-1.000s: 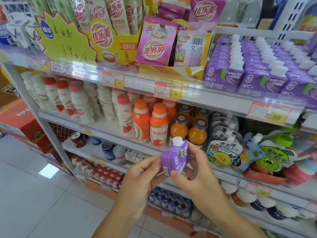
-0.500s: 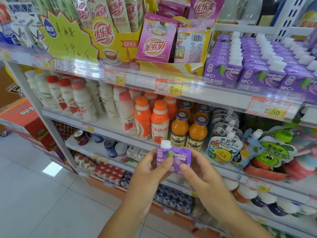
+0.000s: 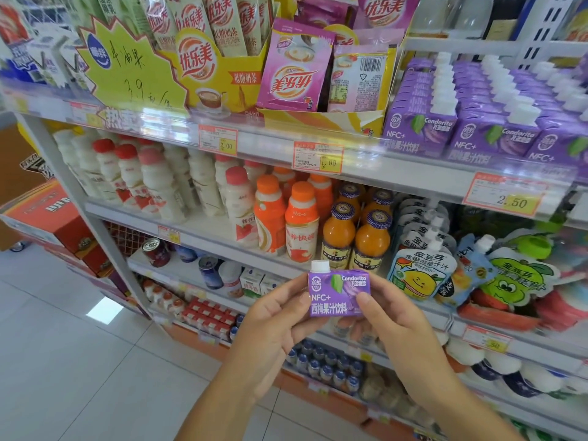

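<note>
The left hand and right hand each pinch a side edge of the purple Condorito juice carton. It is held in mid-air before the shelves, just below the orange juice bottles. To read its front well, slide the fingertips off the print (the right thumb covers a lower corner). Keep the white cap up and the grip light, so the walls do not buckle.

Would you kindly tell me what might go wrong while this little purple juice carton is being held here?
The left grip and right grip pinch the purple carton only at its sides, above the tiled floor; it might slip and fall. Squeezing harder could dent it. The orange bottles stand close behind at the front of their shelf, so a forward reach may knock one over.
</note>
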A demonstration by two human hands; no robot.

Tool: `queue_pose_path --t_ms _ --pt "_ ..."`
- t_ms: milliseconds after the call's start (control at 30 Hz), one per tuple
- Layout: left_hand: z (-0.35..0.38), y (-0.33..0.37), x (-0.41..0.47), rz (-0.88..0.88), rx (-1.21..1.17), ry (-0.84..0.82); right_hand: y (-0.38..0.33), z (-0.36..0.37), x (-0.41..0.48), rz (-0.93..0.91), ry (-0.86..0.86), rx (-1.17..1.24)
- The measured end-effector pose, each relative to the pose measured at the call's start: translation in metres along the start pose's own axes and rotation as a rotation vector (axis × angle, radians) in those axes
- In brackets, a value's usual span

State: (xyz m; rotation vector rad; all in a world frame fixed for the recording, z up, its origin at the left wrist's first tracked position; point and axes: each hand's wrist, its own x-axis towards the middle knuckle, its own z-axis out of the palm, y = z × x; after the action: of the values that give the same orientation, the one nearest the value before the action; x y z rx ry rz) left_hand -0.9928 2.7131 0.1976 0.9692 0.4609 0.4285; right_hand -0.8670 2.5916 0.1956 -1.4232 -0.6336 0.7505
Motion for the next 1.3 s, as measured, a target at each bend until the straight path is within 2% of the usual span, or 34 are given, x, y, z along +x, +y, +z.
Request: queue_pose_path --t_ms 167,367,533,667,833,967,1300 --pt "-0.003 -0.005 0.002 0.015 -0.006 0.038 -0.001 0.002 0.001 -0.041 0.101 0.006" --pt "0.004 -0.013 0.005 0.1 0.118 0.103 -0.001 0.009 0.0 -0.012 0.014 -0.041" --pt "0.001 -0.011 0.008 0.053 0.069 0.046 -0.006 0.005 0.0 -0.029 -0.004 -0.031" --pt "-0.001 -0.004 0.014 0.069 0.265 0.002 -0.009 0.001 -0.001 0.026 -0.129 0.059" --pt "-0.005 0.001 0.017 0.029 0.345 -0.065 0.001 -0.001 0.003 0.123 -0.128 0.207" --pt "-0.007 0.002 0.017 0.123 0.371 -0.022 -0.003 -0.006 0.001 0.043 -0.141 0.032" --pt "-0.019 0.004 0.019 0.221 0.584 -0.032 -0.007 -0.016 0.006 -0.115 -0.095 -0.181"
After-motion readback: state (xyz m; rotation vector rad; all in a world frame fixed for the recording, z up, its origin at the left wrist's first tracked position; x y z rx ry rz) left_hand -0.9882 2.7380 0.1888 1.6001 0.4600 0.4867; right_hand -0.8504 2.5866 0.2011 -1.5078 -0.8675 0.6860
